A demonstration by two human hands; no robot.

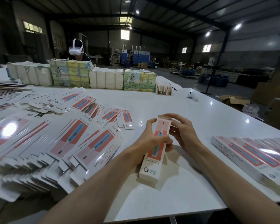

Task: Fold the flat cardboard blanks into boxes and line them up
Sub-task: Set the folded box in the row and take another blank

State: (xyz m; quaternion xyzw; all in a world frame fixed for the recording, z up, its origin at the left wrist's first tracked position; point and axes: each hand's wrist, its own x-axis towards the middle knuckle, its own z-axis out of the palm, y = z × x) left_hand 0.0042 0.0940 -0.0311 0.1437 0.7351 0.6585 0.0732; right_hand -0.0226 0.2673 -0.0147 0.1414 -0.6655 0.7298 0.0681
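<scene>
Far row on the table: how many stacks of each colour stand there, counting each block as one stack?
White stacks: 2
Green-yellow stacks: 2
Brown stack: 1
Total: 5

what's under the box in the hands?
Only bare white table and the box's shadow show beneath the box. The left hand and right hand grip it; its underside and the table directly below are hidden.
</scene>
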